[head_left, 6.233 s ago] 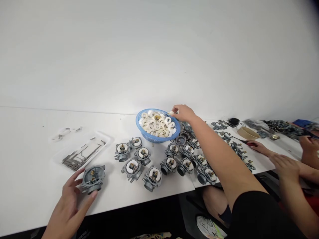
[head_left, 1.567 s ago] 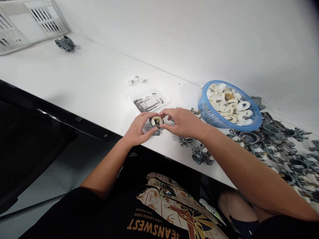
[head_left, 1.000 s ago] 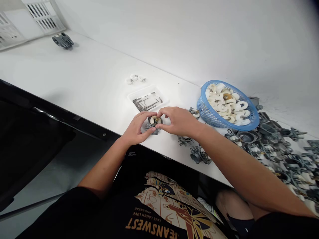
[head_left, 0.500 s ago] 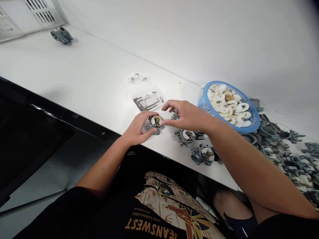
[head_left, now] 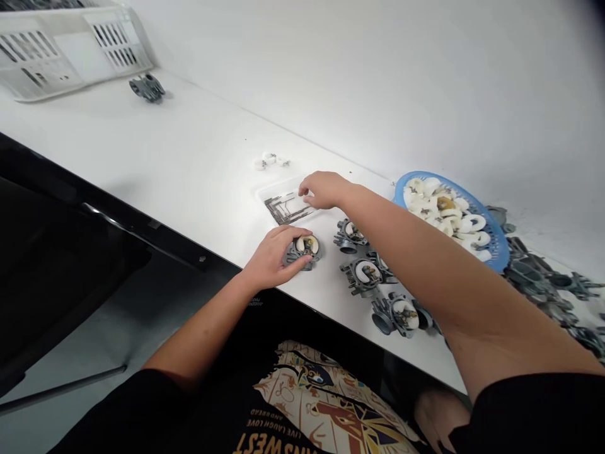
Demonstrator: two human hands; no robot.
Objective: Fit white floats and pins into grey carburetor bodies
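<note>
My left hand (head_left: 274, 255) is closed around a grey metal carburetor body (head_left: 307, 257) near the front edge of the table. A cream ring-shaped float lies in the carburetor's upturned side. My right hand (head_left: 322, 189) hovers at the right end of a shallow white tray (head_left: 263, 188), its fingers bent and thumb a little apart, with nothing visible between them. Thin metal pins (head_left: 283, 209) lie in that tray. Just behind it sit a few small white floats (head_left: 269, 159). To the right of my left hand stand several carburetors with white floats, including one nearest me (head_left: 396, 314).
A blue basket (head_left: 498, 252) full of white and cream floats stands at the right, partly behind my right forearm. Grey carburetor parts (head_left: 534, 271) are heaped beyond it. At the far left are a white slatted crate (head_left: 75, 53) and a lone carburetor (head_left: 147, 88).
My right hand has moved from beside the carburetor up and away to the pin tray. My left hand keeps its hold on the carburetor. The view has shifted slightly.
</note>
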